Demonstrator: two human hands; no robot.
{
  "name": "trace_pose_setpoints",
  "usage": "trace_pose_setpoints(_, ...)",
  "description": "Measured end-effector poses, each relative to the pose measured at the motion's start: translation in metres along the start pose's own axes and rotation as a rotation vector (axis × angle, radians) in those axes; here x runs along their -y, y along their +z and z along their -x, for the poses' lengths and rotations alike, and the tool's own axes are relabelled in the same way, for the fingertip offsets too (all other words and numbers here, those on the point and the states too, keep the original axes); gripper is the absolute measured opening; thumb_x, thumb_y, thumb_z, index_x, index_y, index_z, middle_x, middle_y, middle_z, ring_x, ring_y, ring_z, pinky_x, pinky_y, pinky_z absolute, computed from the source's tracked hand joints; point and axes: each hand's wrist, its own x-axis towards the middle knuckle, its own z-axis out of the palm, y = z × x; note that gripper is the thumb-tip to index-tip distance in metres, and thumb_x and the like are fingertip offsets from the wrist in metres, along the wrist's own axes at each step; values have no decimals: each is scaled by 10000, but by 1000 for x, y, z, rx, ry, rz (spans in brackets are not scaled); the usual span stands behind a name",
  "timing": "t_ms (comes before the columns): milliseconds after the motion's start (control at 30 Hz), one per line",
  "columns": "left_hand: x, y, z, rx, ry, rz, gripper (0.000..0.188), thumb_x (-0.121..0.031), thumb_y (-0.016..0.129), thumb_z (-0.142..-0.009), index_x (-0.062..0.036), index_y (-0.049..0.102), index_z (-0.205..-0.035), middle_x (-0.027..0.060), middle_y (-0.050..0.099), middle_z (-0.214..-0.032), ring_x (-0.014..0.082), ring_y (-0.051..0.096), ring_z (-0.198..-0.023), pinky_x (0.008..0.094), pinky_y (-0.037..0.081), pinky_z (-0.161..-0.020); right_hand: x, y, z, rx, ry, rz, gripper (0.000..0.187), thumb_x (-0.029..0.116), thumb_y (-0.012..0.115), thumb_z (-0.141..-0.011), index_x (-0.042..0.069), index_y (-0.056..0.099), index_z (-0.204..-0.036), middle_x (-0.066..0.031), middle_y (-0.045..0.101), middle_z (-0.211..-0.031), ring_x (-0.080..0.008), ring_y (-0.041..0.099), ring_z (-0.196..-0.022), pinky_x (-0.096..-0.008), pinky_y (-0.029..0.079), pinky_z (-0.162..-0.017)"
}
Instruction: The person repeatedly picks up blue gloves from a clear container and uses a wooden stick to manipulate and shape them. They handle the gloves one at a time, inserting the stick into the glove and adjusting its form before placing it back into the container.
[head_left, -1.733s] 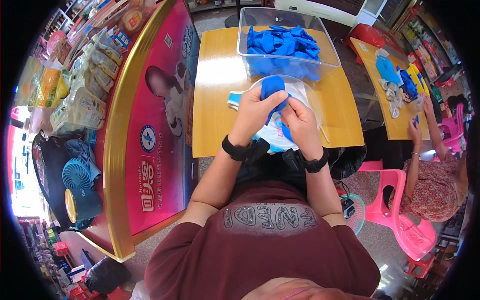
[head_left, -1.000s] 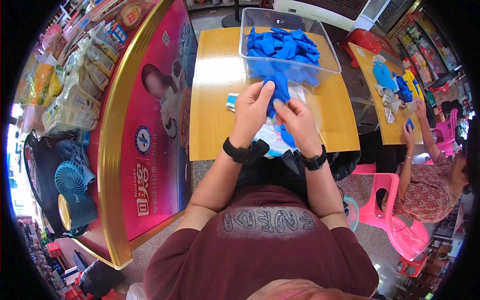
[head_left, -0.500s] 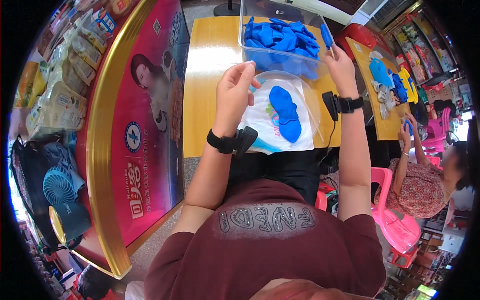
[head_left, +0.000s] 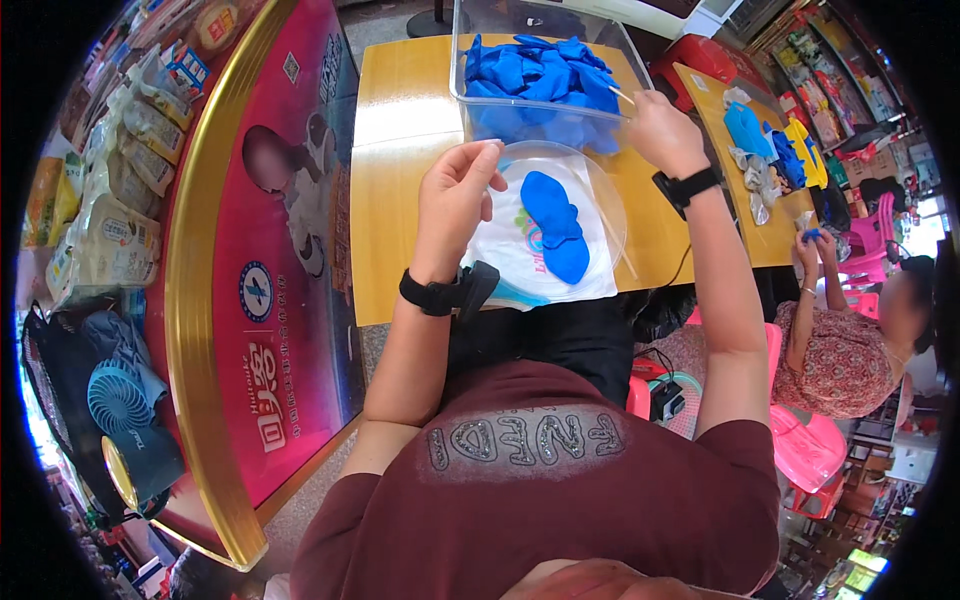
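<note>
My right hand [head_left: 668,130] grips a thin wooden stick [head_left: 622,96] by the right front corner of a clear plastic bin [head_left: 560,112]. The stick's tip points toward the heap of blue fabric pieces [head_left: 545,75] inside. My left hand [head_left: 455,200] is raised in front of the bin, thumb and fingers pinched together; whatever they hold, if anything, is too small to make out. Just right of it, a blue fabric piece [head_left: 552,225] with rounded, petal-like ends lies over a white printed sheet [head_left: 500,255] and a clear round plastic disc [head_left: 608,200].
A wooden table [head_left: 395,200] carries these things. To its left stands a pink display counter [head_left: 300,250] with gold trim. At right, another person [head_left: 835,350] handles something blue beside a second table [head_left: 745,185]. A pink plastic chair [head_left: 805,445] stands behind my right arm.
My right hand has swung left toward the bin and turned over. The blue piece that was at the stick's end no longer shows there. The left hand keeps its pinch.
</note>
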Motion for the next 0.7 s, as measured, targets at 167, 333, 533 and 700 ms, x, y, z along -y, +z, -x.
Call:
trace_pose_setpoints(167,1,-1,-3,11,-2,34,256,-294,629,-927,-56,668,-1012,-3,588,-704,23,441,-481,165,300,-435,-23,-24,47,-2,-63,169,247,113,513,-822,34,609,-1036,-151,593,-1153,-393,633,-947,-472,523,-797)
trace_pose_setpoints(333,-2,-2,-1,7,-15,31,235,-285,640,-920,-62,671,-986,-6,586,-702,22,443,-485,168,297,-436,-27,-41,73,-128,-94,-11,228,141,538,-830,36,673,-981,-161,640,-1095,-342,640,-939,-448,522,-791)
trace_pose_setpoints(533,0,1,0,35,-6,44,208,-255,656,-909,-61,671,-982,-9,587,-700,26,445,-485,172,300,-437,41,30,67,313,-104,-299,304,302,621,-831,14,695,-894,-222,670,-905,-377,651,-865,-455,511,-771)
trace_pose_setpoints(700,-1,-8,-2,48,60,69,176,-213,671,-897,-56,668,-979,-3,602,-710,30,452,-491,174,308,-440,67,69,46,426,-60,-278,370,365,716,-782,5,674,-856,-226,662,-925,-337,649,-885,-419,496,-765)
